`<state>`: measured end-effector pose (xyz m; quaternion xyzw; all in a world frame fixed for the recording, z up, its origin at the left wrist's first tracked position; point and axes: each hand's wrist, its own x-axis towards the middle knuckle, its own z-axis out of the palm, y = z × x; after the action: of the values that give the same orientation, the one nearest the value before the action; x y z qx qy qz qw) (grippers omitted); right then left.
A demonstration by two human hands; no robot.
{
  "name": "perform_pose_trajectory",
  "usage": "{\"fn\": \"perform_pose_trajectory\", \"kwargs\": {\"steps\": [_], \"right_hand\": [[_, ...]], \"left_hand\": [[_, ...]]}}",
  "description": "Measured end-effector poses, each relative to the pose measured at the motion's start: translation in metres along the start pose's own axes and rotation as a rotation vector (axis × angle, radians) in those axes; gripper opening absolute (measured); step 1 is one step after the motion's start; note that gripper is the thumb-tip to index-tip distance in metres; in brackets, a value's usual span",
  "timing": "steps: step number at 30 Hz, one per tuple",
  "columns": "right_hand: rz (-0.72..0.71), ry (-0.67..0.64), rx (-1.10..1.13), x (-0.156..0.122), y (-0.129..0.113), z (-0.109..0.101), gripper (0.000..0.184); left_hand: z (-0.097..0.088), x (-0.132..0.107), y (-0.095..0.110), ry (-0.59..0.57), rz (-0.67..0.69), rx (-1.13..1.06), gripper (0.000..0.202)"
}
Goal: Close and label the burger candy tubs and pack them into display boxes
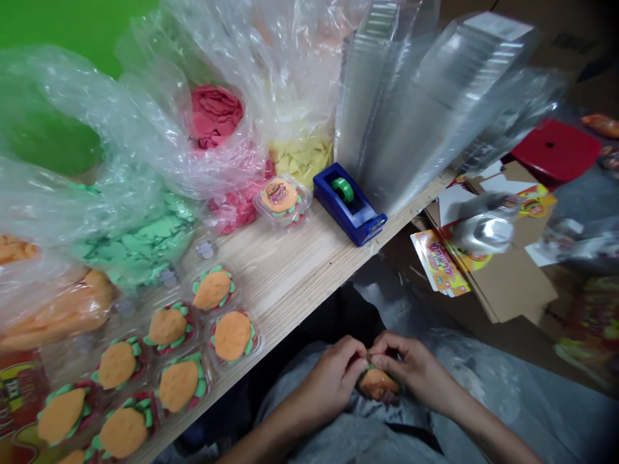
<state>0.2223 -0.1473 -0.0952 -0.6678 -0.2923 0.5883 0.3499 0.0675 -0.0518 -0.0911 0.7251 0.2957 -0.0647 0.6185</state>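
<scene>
1. Pinching burger at top edge with left hand and right hand
2. Held over lap, beside table
3. Might tear from uneven pulling, or drop from a loosened pinch

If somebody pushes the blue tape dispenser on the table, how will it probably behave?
The blue tape dispenser looks rigid, with straight walls, so it should probably keep its shape. Lying long and low on the table, it seems likelier to slide than tip. Its cutter end is near the table's edge, so a push that way might drop it.
</scene>
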Motion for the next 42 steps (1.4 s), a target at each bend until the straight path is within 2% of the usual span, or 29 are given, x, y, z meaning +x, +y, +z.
{"fn": "perform_pose_trajectory", "kwargs": {"steps": [6, 13, 16, 21, 28, 34, 39, 42], "right_hand": [[0.081, -0.04, 0.198, 0.01, -0.012, -0.009, 0.027], [0.065, 0.029, 0.334, 0.009, -0.047, -0.01, 0.022], [0.057, 0.0, 0.282, 0.005, -0.049, -0.003, 0.02], [-0.022, 0.007, 0.171, 0.006, -0.029, 0.007, 0.013], [0.065, -0.098, 0.25, 0.007, -0.008, 0.004, 0.023], [0.109, -0.165, 0.278, 0.005, -0.005, 0.003, 0.028], [0.123, -0.148, 0.27, 0.005, -0.007, 0.009, 0.027], [0.133, -0.182, 0.288, 0.007, -0.006, 0.007, 0.027]], "left_hand": [[-0.004, 0.006, 0.005, 0.04, -0.014, -0.056, 0.009], [-0.039, 0.005, 0.036, 0.12, 0.006, -0.073, 0.008], [-0.047, -0.003, 0.036, 0.08, 0.024, 0.005, 0.008], [-0.036, -0.01, 0.021, 0.049, 0.024, 0.078, 0.012], [-0.02, -0.009, 0.016, -0.034, 0.037, 0.18, 0.016], [-0.016, -0.014, 0.013, -0.104, 0.049, 0.262, 0.02], [-0.016, -0.017, 0.01, -0.103, 0.056, 0.269, 0.021], [-0.018, -0.016, 0.011, -0.103, 0.039, 0.248, 0.018]]}}
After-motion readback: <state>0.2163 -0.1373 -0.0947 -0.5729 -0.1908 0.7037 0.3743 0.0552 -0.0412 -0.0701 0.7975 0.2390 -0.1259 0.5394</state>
